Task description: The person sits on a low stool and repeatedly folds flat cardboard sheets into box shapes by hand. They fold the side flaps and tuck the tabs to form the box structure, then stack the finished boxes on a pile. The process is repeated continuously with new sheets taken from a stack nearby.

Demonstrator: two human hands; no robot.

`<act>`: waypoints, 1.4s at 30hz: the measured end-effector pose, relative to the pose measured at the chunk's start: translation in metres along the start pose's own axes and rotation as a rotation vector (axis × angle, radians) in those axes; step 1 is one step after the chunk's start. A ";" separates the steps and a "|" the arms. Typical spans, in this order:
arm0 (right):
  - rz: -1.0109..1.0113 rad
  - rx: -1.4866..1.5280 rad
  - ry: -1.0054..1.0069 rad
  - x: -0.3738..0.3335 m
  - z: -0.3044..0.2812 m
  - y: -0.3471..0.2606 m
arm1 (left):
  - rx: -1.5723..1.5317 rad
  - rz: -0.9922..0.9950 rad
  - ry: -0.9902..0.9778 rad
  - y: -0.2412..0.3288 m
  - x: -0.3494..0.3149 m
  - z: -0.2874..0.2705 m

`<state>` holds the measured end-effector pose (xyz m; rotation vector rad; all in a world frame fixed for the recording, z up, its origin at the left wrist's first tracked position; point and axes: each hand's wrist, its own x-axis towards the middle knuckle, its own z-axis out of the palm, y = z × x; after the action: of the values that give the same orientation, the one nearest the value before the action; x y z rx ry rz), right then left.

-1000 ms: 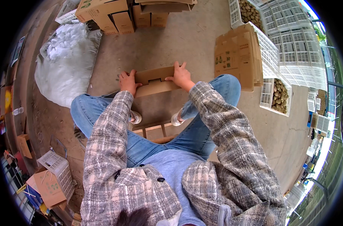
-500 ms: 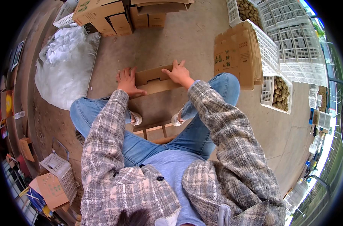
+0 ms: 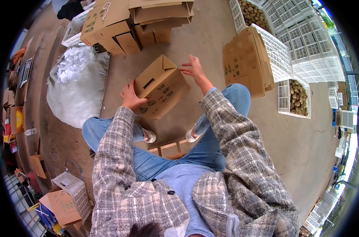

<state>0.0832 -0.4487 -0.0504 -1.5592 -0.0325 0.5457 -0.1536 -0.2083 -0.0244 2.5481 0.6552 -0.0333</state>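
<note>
Between my knees a brown cardboard box (image 3: 163, 94) is tilted and turned, its printed side facing me and a dark slot showing in its upper panel. My left hand (image 3: 132, 97) grips the box at its left end, with the thumb across the printed side and the fingers along the edge. Just off the box's upper right corner, my right hand (image 3: 196, 72) is open with its fingers stretched out, holding nothing. The underside of the box is hidden.
Cardboard boxes (image 3: 104, 27) stand at the far left, behind a stuffed white sack (image 3: 74, 96). To the right, flattened cartons (image 3: 242, 63) lean against white plastic crates (image 3: 272, 51). A crate of brown, rounded produce (image 3: 298, 96) sits nearby. A wooden stool (image 3: 169, 149) shows beneath me.
The box has swung round and tipped, so its printed side now shows. My right hand has come off it and moved slightly right, while my left hand keeps hold.
</note>
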 end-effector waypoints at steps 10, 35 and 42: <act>0.194 0.248 -0.412 -0.058 -0.011 -0.069 | -1.320 -0.180 0.017 -0.021 0.007 -0.003; -0.358 -1.021 -0.640 -0.118 0.106 0.017 | -1.133 -0.523 -0.344 0.061 -0.001 0.043; 0.542 -0.666 -0.898 -0.035 0.097 0.051 | -0.819 -0.568 -0.147 0.025 0.008 0.119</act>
<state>0.0019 -0.3745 -0.0845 -1.8280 -0.5301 1.7730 -0.1230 -0.2806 -0.1180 1.5176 1.0492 -0.1178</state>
